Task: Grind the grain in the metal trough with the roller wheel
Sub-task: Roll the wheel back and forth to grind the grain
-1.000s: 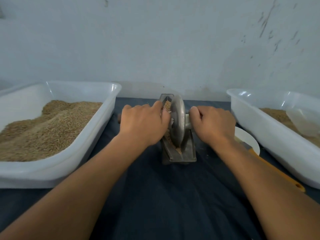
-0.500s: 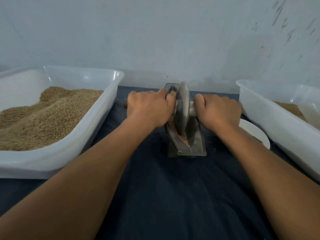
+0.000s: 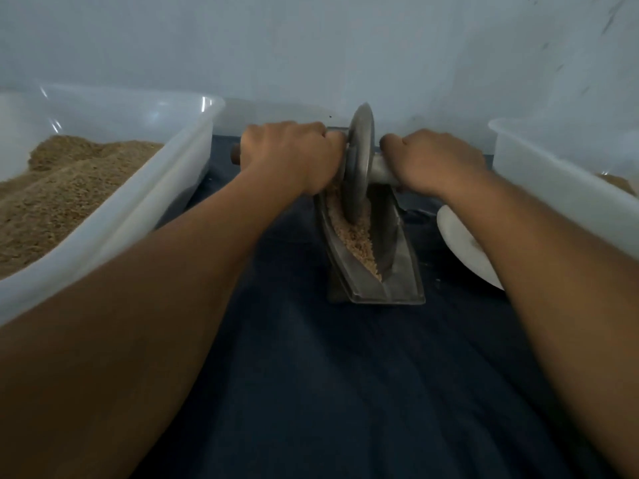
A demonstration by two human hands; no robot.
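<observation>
A narrow metal trough [image 3: 397, 267] stands on the dark cloth in the middle, with crushed brown grain [image 3: 356, 240] along its groove. The grey roller wheel [image 3: 358, 164] stands upright in the trough's far half, its rim down in the grain. My left hand [image 3: 290, 159] grips the axle handle on the wheel's left, whose brown end pokes out past my knuckles. On the wheel's other side, my right hand [image 3: 432, 162] grips the axle handle. The trough's far end is hidden behind the wheel and my hands.
A big white plastic tub [image 3: 145, 209] holding brown grain sits at the left. Another white tub [image 3: 553, 178] stands at the right, with a white plate [image 3: 460, 243] partly under my right forearm. A pale wall rises right behind the trough.
Both hands have pushed the wheel away from me along the trough, uncovering more grain at the near end. The view has shifted closer and lower.
</observation>
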